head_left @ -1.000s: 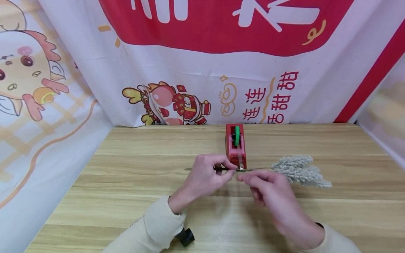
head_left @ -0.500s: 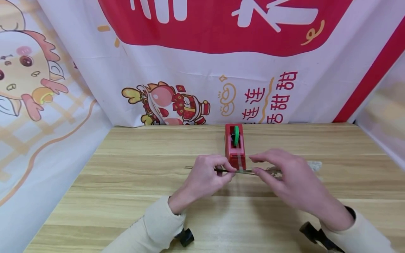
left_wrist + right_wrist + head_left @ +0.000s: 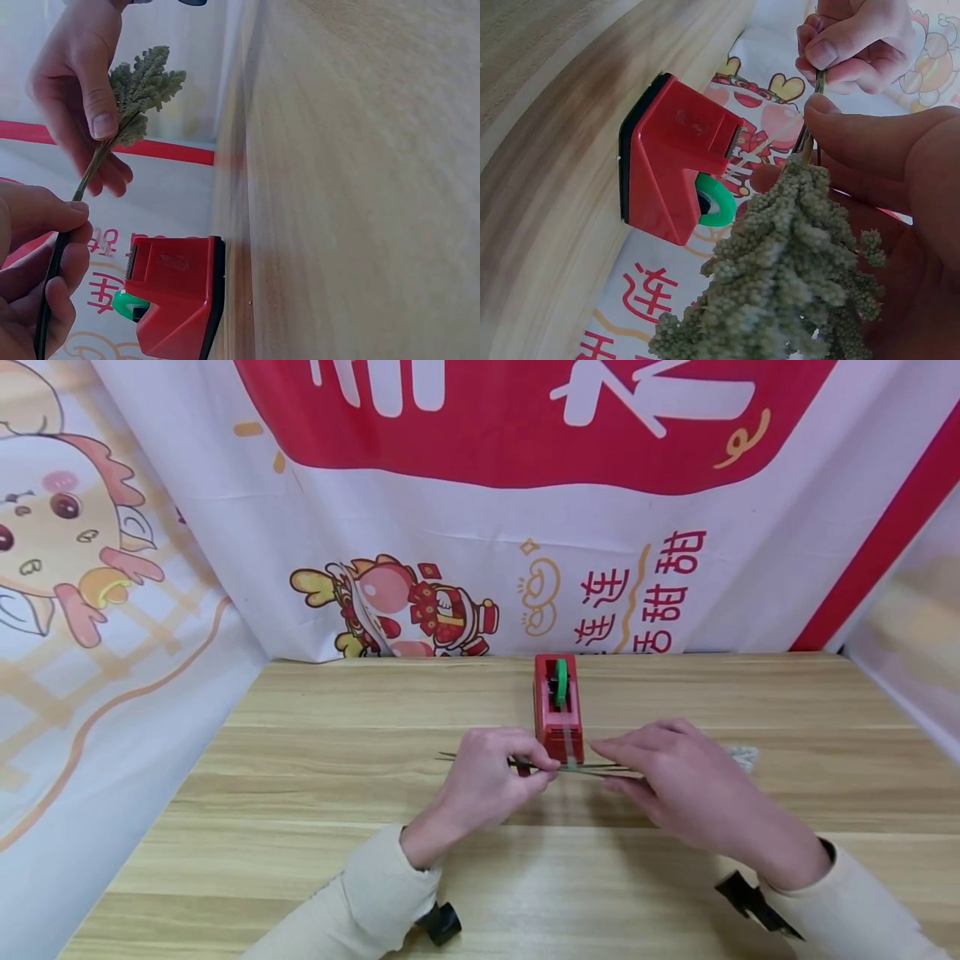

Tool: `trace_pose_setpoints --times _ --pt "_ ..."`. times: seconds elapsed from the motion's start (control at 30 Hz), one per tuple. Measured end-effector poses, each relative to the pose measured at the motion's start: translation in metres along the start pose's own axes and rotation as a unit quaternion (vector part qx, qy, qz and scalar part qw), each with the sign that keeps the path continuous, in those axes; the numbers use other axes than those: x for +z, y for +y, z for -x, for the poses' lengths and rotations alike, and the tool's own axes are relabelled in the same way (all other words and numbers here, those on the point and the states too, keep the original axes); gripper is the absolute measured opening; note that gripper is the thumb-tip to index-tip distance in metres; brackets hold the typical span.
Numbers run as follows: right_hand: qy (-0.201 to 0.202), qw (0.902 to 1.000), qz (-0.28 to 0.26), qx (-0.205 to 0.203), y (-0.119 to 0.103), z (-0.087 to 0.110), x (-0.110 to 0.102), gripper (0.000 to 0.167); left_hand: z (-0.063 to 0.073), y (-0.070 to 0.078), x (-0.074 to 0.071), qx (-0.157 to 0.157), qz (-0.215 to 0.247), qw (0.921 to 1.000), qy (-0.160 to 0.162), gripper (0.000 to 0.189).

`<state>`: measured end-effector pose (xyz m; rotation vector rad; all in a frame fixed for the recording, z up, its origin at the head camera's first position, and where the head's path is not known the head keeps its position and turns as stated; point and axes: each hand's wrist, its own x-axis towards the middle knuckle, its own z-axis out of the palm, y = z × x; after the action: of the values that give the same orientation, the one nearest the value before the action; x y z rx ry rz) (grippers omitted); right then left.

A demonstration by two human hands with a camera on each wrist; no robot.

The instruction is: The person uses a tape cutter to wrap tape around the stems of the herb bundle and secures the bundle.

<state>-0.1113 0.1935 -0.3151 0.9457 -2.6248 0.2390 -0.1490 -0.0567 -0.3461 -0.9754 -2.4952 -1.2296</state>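
Note:
My left hand (image 3: 491, 781) pinches thin dark stems (image 3: 603, 769) between thumb and fingers in the head view. These stems belong to a grey-green sprig (image 3: 769, 262) with bumpy, clustered heads. Close below the heads, my right hand (image 3: 693, 793) has its thumb and fingers on the stems, covering most of the sprig in the head view. A strip of clear tape (image 3: 569, 747) runs down the front of a red tape dispenser (image 3: 679, 146) to the stems between the hands. Both hands hold the sprig above the table, as the left wrist view shows.
The dispenser's green tape roll (image 3: 561, 683) faces up near the back of the wooden table (image 3: 337, 718). Behind the table hangs a printed white and red cloth (image 3: 487, 518). A black wrist-camera piece (image 3: 442, 924) shows under the left sleeve.
The right hand has moved right along the stems, away from the tape, and its fingers have closed on them below the heads. The left hand keeps its pinch in place.

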Motion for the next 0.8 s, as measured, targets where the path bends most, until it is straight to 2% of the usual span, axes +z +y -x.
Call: trace_pose_setpoints --times 0.17,0.37,0.57,0.8 --pt "-0.007 0.9998 0.019 -0.007 0.001 0.000 0.004 0.031 0.000 0.000 -0.001 -0.006 -0.015 0.9999 0.001 0.005" --pt "0.014 0.9983 0.053 -0.022 -0.001 -0.001 0.007 0.024 0.000 0.001 -0.003 -0.027 -0.012 0.9995 -0.014 0.005" --pt "0.033 0.9942 0.093 -0.044 -0.002 0.000 0.011 0.021 0.000 0.000 -0.002 -0.054 -0.009 0.9977 -0.040 0.009" --pt "0.065 0.9893 0.112 -0.067 0.000 -0.001 0.015 0.020 -0.001 0.002 -0.005 -0.086 -0.024 0.9929 -0.079 0.016"
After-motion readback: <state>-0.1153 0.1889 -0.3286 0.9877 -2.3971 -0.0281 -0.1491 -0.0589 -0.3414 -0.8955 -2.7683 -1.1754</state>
